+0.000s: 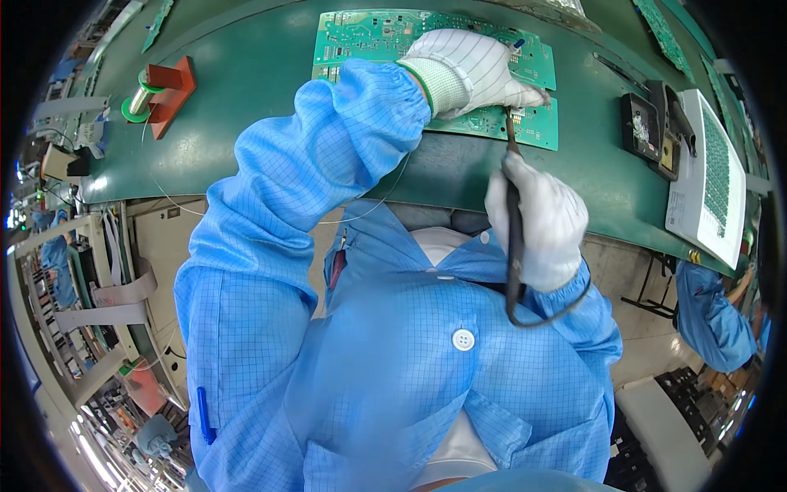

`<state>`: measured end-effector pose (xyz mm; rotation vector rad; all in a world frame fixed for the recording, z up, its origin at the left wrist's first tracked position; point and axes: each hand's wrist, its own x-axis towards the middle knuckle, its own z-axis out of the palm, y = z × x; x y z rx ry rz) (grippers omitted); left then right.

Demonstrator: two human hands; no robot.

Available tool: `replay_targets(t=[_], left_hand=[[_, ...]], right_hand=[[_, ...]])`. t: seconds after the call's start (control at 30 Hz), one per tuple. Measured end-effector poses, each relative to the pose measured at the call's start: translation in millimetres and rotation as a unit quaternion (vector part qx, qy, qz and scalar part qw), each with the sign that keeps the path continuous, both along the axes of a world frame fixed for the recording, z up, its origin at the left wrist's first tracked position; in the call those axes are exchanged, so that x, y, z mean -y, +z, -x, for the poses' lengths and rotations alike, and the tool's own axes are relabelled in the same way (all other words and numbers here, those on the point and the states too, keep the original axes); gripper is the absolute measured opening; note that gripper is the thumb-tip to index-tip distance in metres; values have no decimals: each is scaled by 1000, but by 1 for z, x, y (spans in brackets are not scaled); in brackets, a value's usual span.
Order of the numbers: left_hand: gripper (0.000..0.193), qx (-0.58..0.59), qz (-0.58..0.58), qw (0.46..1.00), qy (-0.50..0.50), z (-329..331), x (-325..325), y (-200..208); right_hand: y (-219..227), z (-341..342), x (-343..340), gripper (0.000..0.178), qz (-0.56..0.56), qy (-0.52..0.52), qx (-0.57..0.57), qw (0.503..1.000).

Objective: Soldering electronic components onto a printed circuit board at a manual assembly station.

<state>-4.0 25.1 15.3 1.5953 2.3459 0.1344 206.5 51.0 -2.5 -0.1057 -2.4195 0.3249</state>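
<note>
Head view: a gloved right hand [548, 221] is gripping a soldering iron [514, 230] over a green circuit board [537, 127].

Nearest, a blue checked coat [393, 353] is filling the lower middle, and the iron's cable [566, 312] is looping below the right hand, whose fingers are closing round the handle; the tip is pointing at the circuit board, which is lying on the green bench [607, 184], though contact is hard to tell. Just beyond, the gloved left hand [467, 70] is resting across the board area with fingers bending down near the tip; whether they are pinching anything cannot be told. Leftward, a solder spool [141, 100] is sitting on a red-brown stand [179, 94]; rightward, a black open-topped box [641, 127] is standing near a white tray [693, 193]. Farther, a second circuit board [357, 37] is lying partly under the left hand.
</note>
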Motion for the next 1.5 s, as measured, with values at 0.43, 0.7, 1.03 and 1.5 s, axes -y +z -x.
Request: replay_targets(t=[0.43, 0.7, 1.03, 1.5], left_hand=[[27, -233, -293, 919, -123, -12, 73, -13], [11, -64, -271, 957, 79, -53, 111, -19], [14, -94, -285, 953, 45, -49, 101, -27], [7, -92, -240, 966, -3, -33, 92, -32]], right_hand=[[-32, -38, -40, 15, 555, -108, -129, 815], [-33, -39, -42, 16, 557, -95, -110, 818], [-34, -45, -42, 16, 563, -77, -89, 818], [-28, -53, -73, 19, 381, 121, 42, 916]])
